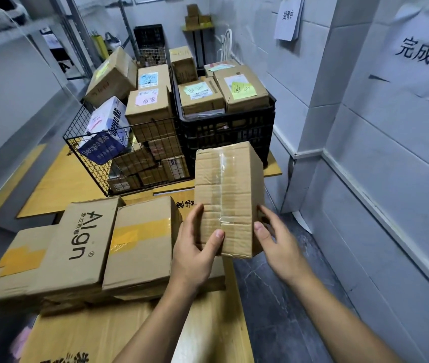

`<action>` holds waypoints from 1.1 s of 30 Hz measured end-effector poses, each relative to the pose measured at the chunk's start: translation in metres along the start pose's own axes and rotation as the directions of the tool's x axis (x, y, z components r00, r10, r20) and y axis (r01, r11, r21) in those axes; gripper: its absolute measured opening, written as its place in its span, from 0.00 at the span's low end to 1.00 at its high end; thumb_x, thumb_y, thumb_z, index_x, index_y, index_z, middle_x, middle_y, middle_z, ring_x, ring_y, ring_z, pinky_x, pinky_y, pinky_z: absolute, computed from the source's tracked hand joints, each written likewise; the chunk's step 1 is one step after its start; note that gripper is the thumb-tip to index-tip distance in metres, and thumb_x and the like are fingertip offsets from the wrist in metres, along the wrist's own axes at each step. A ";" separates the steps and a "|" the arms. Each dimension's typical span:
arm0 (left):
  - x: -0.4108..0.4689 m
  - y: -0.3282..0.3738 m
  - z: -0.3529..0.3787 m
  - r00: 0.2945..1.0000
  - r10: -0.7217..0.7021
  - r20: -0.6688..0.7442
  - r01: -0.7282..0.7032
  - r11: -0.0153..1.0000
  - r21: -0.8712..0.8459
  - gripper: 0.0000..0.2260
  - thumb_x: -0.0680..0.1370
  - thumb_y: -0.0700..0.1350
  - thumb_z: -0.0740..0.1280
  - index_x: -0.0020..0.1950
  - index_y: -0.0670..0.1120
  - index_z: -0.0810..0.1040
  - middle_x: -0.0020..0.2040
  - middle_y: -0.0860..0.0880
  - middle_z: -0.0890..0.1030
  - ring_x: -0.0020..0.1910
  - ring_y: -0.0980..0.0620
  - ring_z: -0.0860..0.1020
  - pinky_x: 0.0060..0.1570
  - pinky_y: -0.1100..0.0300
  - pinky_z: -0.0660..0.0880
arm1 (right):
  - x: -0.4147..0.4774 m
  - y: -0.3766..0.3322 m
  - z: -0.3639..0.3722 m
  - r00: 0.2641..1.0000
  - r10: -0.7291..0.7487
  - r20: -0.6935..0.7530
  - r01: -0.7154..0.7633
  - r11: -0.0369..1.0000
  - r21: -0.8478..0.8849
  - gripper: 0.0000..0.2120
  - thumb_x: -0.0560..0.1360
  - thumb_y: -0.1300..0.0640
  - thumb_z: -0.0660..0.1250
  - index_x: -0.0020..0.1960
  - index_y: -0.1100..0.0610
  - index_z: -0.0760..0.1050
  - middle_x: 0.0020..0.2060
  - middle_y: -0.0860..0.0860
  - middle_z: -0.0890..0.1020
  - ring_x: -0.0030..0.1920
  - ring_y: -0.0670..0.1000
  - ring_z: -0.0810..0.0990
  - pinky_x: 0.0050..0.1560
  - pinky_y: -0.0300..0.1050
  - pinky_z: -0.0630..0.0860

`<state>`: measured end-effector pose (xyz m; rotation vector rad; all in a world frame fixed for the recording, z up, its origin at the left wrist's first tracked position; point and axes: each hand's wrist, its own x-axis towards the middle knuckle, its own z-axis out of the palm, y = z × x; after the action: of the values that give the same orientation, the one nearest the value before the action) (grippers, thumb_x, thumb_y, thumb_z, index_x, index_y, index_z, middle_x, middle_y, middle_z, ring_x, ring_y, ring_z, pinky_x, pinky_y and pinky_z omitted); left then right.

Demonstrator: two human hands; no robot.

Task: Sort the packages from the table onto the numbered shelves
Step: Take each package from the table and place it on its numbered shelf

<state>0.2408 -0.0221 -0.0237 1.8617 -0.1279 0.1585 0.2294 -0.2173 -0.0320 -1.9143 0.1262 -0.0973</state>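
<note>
I hold a small brown cardboard box [227, 197], sealed with clear tape, up in front of me above the table's right edge. My left hand [195, 250] grips its lower left corner, thumb across the front face. My right hand [276, 242] holds its lower right side, thumb on the edge and fingers behind. More packages lie on the yellow table [59, 184]: an "Align" box [77, 247] and a box with yellow tape [140, 244] just left of my left hand.
A black wire basket [119, 158] and a black plastic crate [229, 127], both full of labelled boxes, stand at the table's far end. A metal shelf rack [82, 35] rises at the back left. Tiled walls with paper signs [422, 53] close the right side, with grey floor [273, 297] beneath.
</note>
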 end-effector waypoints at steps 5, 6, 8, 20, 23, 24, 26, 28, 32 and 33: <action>-0.005 0.007 0.008 0.994 0.109 0.023 -0.112 0.978 0.178 0.30 0.74 0.54 0.69 0.75 0.58 0.63 0.67 0.57 0.71 0.66 0.61 0.71 0.63 0.56 0.74 | -0.009 -0.018 0.011 0.995 -0.030 -0.094 0.041 0.992 0.120 0.23 0.74 0.37 0.68 0.65 0.31 0.61 0.53 0.26 0.77 0.55 0.33 0.78 0.56 0.43 0.77; -0.006 0.010 0.007 0.995 0.091 0.036 -0.095 0.988 0.120 0.29 0.75 0.53 0.68 0.74 0.59 0.64 0.67 0.58 0.72 0.65 0.62 0.72 0.63 0.58 0.74 | -0.008 -0.019 0.012 0.990 -0.036 -0.138 0.054 0.990 0.127 0.23 0.76 0.43 0.70 0.65 0.32 0.62 0.53 0.28 0.78 0.54 0.35 0.79 0.56 0.46 0.78; -0.007 0.017 0.003 0.997 0.038 0.069 -0.033 0.997 -0.073 0.25 0.76 0.50 0.66 0.72 0.60 0.65 0.64 0.58 0.75 0.63 0.62 0.74 0.60 0.62 0.75 | -0.003 -0.016 0.007 0.983 -0.026 -0.183 0.062 0.980 0.190 0.24 0.77 0.49 0.70 0.68 0.35 0.63 0.56 0.35 0.79 0.56 0.40 0.80 0.60 0.53 0.78; -0.003 0.007 -0.029 0.999 -0.023 -0.044 0.020 0.997 -0.068 0.30 0.71 0.61 0.68 0.72 0.56 0.69 0.68 0.55 0.73 0.67 0.61 0.72 0.67 0.51 0.72 | 0.007 -0.027 -0.004 0.998 0.038 0.045 -0.058 0.728 0.683 0.23 0.76 0.60 0.64 0.67 0.42 0.69 0.50 0.49 0.86 0.54 0.52 0.82 0.60 0.64 0.77; -0.016 0.011 -0.048 0.992 0.021 -0.126 -0.020 1.000 0.010 0.26 0.71 0.61 0.67 0.69 0.61 0.71 0.64 0.59 0.74 0.65 0.62 0.72 0.60 0.62 0.74 | 0.008 -0.035 0.008 1.000 -0.017 0.000 0.014 0.831 0.557 0.23 0.82 0.63 0.60 0.63 0.34 0.70 0.54 0.44 0.83 0.55 0.48 0.82 0.62 0.65 0.76; -0.020 0.013 -0.055 0.986 0.046 -0.159 -0.038 0.998 0.050 0.25 0.72 0.61 0.67 0.68 0.62 0.71 0.63 0.59 0.74 0.64 0.62 0.72 0.58 0.67 0.72 | 0.009 -0.037 0.011 0.998 -0.063 -0.025 0.067 0.887 0.456 0.24 0.82 0.62 0.61 0.61 0.30 0.71 0.55 0.39 0.81 0.55 0.46 0.82 0.62 0.66 0.76; -0.030 0.017 -0.068 0.970 0.098 -0.221 -0.074 0.990 0.117 0.25 0.72 0.60 0.67 0.69 0.59 0.71 0.63 0.57 0.73 0.64 0.61 0.72 0.57 0.71 0.70 | 0.009 -0.043 0.021 0.982 -0.188 -0.031 0.191 0.959 0.210 0.22 0.82 0.57 0.62 0.60 0.28 0.72 0.57 0.33 0.75 0.59 0.45 0.79 0.64 0.62 0.75; -0.040 0.020 -0.082 0.947 0.143 -0.286 -0.094 0.980 0.177 0.25 0.72 0.58 0.68 0.69 0.56 0.71 0.62 0.59 0.72 0.64 0.61 0.71 0.59 0.70 0.69 | 0.007 -0.052 0.033 0.961 -0.275 0.011 0.273 0.955 0.114 0.17 0.83 0.54 0.61 0.63 0.32 0.73 0.59 0.35 0.72 0.62 0.40 0.74 0.67 0.54 0.73; -0.070 0.023 -0.109 0.891 0.178 -0.418 -0.054 0.955 0.291 0.25 0.71 0.59 0.69 0.67 0.61 0.70 0.62 0.57 0.72 0.65 0.62 0.70 0.62 0.71 0.67 | -0.001 -0.071 0.064 0.934 -0.318 0.164 0.288 0.940 0.182 0.18 0.79 0.40 0.59 0.67 0.39 0.73 0.61 0.38 0.77 0.64 0.37 0.74 0.68 0.49 0.72; -0.079 0.024 -0.115 0.879 0.172 -0.445 -0.025 0.948 0.317 0.25 0.71 0.60 0.69 0.67 0.63 0.69 0.62 0.56 0.72 0.65 0.62 0.70 0.62 0.71 0.66 | -0.005 -0.075 0.072 0.920 -0.316 0.233 0.265 0.937 0.227 0.20 0.78 0.36 0.58 0.68 0.38 0.73 0.62 0.40 0.78 0.65 0.40 0.75 0.68 0.52 0.73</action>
<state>0.1540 0.0818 0.0179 2.0668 0.1455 0.7323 0.2373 -0.1240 0.0140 -1.7225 -0.3425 -0.0489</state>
